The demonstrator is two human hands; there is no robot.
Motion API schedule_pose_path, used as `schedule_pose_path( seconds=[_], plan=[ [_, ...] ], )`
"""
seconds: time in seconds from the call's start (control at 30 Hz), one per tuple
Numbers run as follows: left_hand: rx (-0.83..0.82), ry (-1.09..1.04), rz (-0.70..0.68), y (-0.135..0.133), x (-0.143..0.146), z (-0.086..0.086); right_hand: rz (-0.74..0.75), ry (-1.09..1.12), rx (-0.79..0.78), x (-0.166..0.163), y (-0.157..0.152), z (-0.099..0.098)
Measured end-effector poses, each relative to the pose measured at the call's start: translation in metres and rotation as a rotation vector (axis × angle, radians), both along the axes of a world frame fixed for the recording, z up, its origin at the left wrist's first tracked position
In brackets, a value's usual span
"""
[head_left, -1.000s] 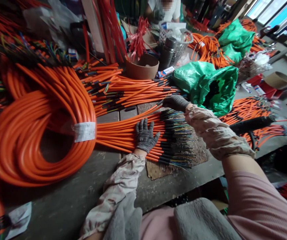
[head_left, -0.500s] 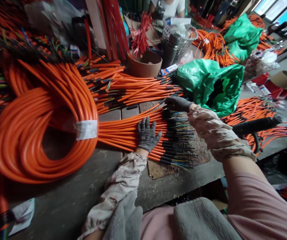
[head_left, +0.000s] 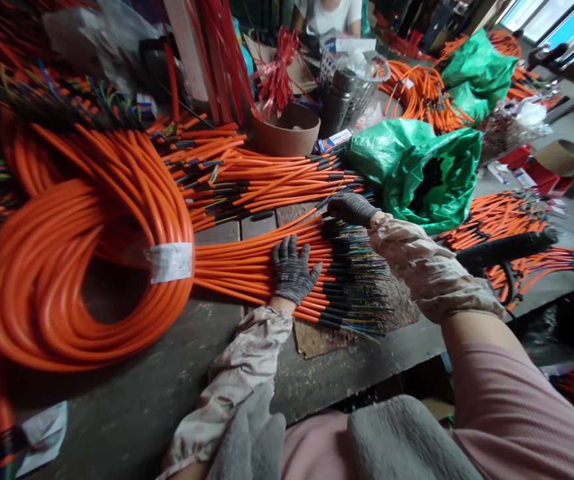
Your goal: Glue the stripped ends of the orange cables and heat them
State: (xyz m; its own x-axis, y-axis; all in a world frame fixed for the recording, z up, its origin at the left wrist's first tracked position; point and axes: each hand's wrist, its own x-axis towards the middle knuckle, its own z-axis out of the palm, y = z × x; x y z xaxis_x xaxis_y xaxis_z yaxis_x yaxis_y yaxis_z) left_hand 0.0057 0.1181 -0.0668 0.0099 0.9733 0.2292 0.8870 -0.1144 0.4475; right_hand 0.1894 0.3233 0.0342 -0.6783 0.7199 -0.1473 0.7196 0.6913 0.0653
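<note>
Orange cable bundle (head_left: 257, 270): runs from the big coil across the bench, passing under both your hands' reach, about a dozen or more lengths lying side by side.
Cable ends (head_left: 357, 280): black sleeves, staggered, with thin coloured wires fanning out past them; they lie on a worn cardboard sheet (head_left: 317, 340).
Left hand (head_left: 293, 270): grey knit glove, open, fingers spread, palm pressed flat on the bundle just short of the black sleeves; nothing gripped.
Right hand (head_left: 351, 209): dark-palmed glove, fingers together and partly curled, at the far edge of the cable ends, beside a single orange cable; you cannot tell from this view whether it has hold of that cable.
Sleeves: floral oversleeves (head_left: 431, 270) cover both forearms, over a pink top (head_left: 517, 407).
Big coil (head_left: 31, 280): orange, white label (head_left: 171, 262) on its wrapped section, left of your hands.
Second bundle (head_left: 261, 180): orange, beyond the first, near a brown paper tub (head_left: 284, 133).
Green plastic bag (head_left: 417, 177): crumpled, just past your right hand.
Co-worker (head_left: 329, 13): white shirt, far side of the bench.
</note>
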Motion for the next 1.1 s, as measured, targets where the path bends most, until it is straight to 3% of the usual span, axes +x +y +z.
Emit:
schedule_pose_path(
  seconds=[0.17,0.43,0.57,0.77,0.93,1.1],
  plan=[
    [-0.002,-0.013,0.000,0.001,0.000,-0.002,0.010,-0.105,-0.051,-0.006,0.003,0.005],
    [0.006,-0.014,0.000,-0.001,-0.001,-0.002,-0.022,-0.258,0.099,-0.049,0.020,0.003],
    [-0.005,-0.028,-0.017,-0.001,-0.001,-0.001,0.055,-0.236,0.100,-0.036,0.022,0.008],
    [0.010,-0.032,0.002,0.001,0.000,-0.003,0.056,-0.058,0.062,-0.007,0.009,0.029],
    [0.017,-0.017,0.001,0.000,0.000,-0.003,0.023,0.000,0.062,-0.006,-0.004,0.029],
    [0.036,-0.011,0.008,0.002,-0.003,-0.004,0.023,0.028,0.043,-0.010,0.002,0.028]
  ],
)
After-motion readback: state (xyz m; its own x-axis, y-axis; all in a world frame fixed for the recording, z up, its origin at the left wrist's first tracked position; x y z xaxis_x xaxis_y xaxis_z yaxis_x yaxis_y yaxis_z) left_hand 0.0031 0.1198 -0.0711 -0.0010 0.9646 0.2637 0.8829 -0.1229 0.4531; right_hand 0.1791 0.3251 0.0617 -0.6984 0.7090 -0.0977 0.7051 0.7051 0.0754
